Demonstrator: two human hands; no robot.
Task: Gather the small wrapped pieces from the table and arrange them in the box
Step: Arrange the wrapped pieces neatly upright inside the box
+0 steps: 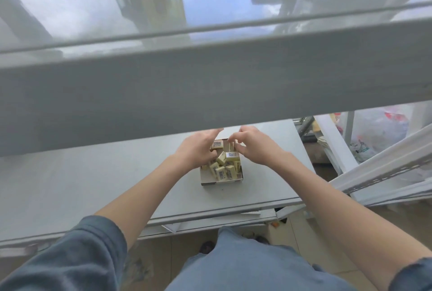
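Observation:
A small open cardboard box (221,181) sits on the grey table (93,185), filled with several cream wrapped pieces (221,172) with barcodes, lying jumbled. Both hands are over the box's far end. My left hand (197,150) reaches in from the left with one finger stretched forward. Its other fingers curl down around a barcode piece (216,144). From the right, my right hand (253,148) pinches an upright piece (231,147) between curled fingers and thumb. The box's far wall is partly hidden by the hands.
A wide grey shelf beam (210,85) hangs low just beyond the hands, hiding the back of the table. To the right are white metal rack rails (374,174) and plastic bags (383,131) on the floor. The table's front edge (210,213) runs close to my legs.

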